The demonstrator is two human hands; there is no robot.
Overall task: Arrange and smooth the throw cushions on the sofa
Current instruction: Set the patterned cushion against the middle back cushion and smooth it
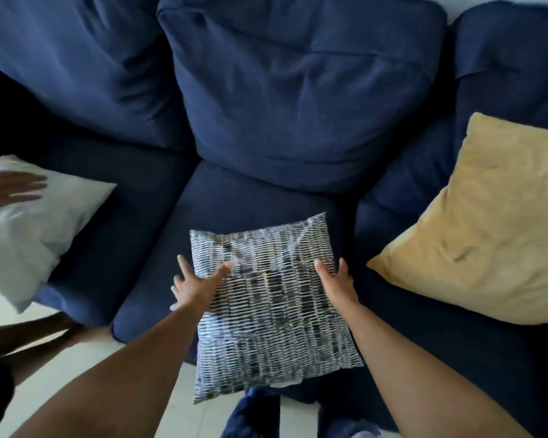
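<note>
Since the sofa is deep and soft, expect each cushion to sink and slide a little when pressed. Back cushions: three, far side. Throw cushions: three. Yellow cushion leans at right; white cushion lies at left under another person's hand; patterned cushion lies flat on the near middle seat, overhanging the edge. All judged light, limp, non-fragile. Your left hand and right hand rest fingers spread on its side edges, gripping nothing. Take it by opposite edges or corners.
</note>
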